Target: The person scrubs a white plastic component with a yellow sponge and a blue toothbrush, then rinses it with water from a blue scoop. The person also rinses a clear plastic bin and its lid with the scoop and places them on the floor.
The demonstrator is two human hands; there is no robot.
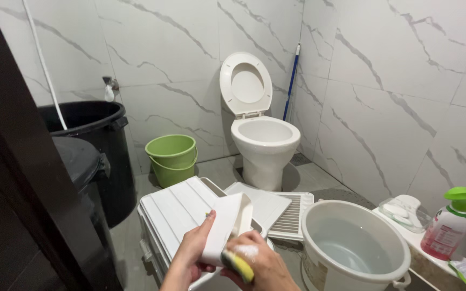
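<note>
My left hand (191, 253) grips a small white plastic part (226, 222), holding it tilted up in front of me. My right hand (260, 264) presses a yellow and green sponge (239, 264) with soap foam against the lower edge of that part. Just beyond the hands lies a large white ribbed plastic cover (173, 210) on the floor, with a white slotted grille (289, 215) beside it. A white basin of water (351, 245) stands to the right of my hands.
A white toilet (262, 137) with its seat up stands at the back wall, a green bucket (172, 156) to its left, a black barrel (95, 140) and lid further left. A pink spray bottle (451, 223) and a soap dish (405, 210) sit on a ledge at right. A dark door frame (6, 161) fills the left.
</note>
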